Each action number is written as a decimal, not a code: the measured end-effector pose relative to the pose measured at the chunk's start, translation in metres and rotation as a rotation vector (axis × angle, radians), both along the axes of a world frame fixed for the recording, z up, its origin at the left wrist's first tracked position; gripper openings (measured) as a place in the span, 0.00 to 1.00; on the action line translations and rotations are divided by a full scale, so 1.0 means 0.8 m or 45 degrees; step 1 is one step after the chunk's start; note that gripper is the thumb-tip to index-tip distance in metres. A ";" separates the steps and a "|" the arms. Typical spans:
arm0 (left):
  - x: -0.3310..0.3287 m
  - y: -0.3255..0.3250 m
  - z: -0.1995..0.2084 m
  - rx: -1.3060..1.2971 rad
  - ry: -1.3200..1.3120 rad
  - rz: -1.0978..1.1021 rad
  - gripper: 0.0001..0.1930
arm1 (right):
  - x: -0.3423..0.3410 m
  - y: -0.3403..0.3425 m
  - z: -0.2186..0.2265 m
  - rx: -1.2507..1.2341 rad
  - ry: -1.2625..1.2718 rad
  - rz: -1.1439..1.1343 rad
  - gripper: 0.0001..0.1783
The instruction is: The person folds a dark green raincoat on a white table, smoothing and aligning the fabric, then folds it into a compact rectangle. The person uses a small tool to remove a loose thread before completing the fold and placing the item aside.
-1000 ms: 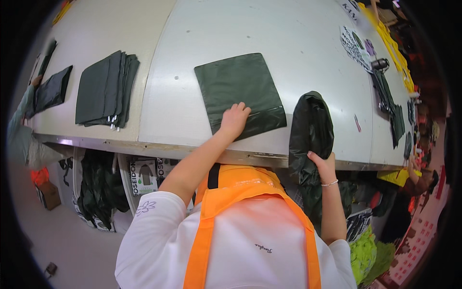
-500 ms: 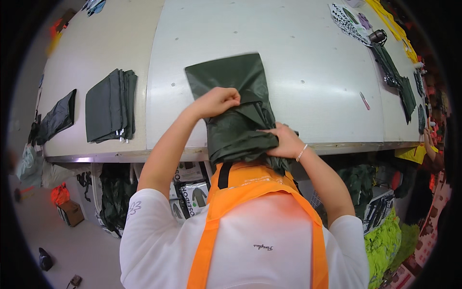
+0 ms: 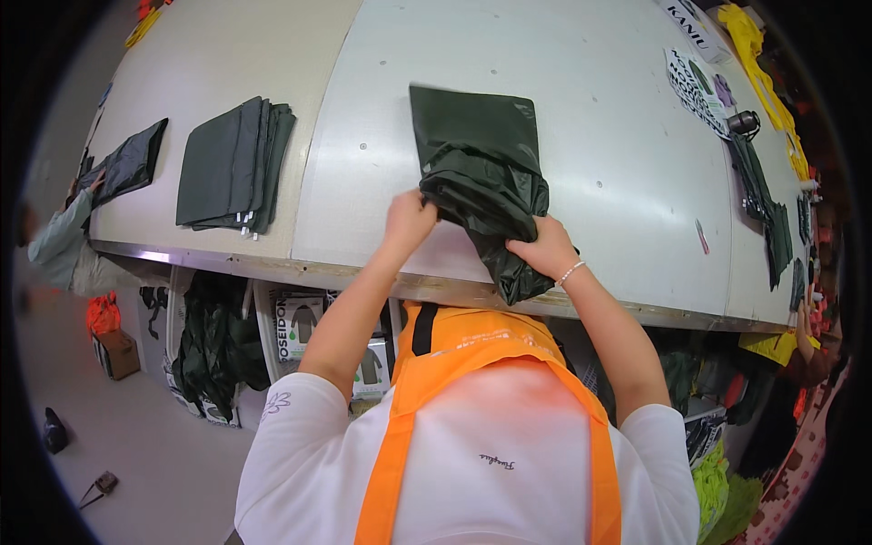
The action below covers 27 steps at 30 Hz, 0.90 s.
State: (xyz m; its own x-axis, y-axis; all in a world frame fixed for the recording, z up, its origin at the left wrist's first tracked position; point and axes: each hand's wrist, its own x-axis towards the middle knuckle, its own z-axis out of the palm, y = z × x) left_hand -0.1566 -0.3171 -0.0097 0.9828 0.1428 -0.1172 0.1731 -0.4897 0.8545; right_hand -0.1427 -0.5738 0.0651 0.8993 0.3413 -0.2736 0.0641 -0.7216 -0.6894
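Observation:
In front of me lies a dark green, slightly shiny folded garment, its far end flat on the table and its near part bunched and crumpled. My left hand is closed on the left edge of the bunched part. On the other side, my right hand grips the right edge, fingers wrapped into the fabric. A loose tail of the cloth hangs below my right hand at the table edge. To the left stands a neat stack of folded dark green garments with small white labels showing at the near side.
Another dark garment lies at the far left, with a co-worker's arm by it. On the right are a pen, a dark cylindrical object, dark green strips and yellow cloth. Dark bundles fill the under-table shelves.
My left hand has come down off the top of the garment to its left edge. The garment has shifted away from my body and turned slightly. A co-worker's arm now shows at the left.

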 end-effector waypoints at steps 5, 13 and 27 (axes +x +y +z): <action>-0.020 -0.032 0.085 0.360 -0.350 -0.083 0.09 | 0.009 0.002 0.000 -0.093 -0.047 -0.041 0.17; -0.063 -0.087 0.100 0.474 -0.061 -1.299 0.18 | 0.000 0.013 -0.002 -0.328 -0.259 0.153 0.13; 0.008 -0.177 0.108 0.716 -0.660 -0.731 0.06 | -0.024 0.043 -0.016 -0.732 -0.530 0.185 0.11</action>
State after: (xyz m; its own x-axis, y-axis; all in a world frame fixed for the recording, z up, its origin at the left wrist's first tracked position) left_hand -0.1498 -0.4585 0.0771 0.8308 -0.4745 0.2910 -0.5551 -0.7442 0.3715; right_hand -0.1619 -0.5396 0.0524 0.9245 0.3702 -0.0905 0.3612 -0.9270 -0.1015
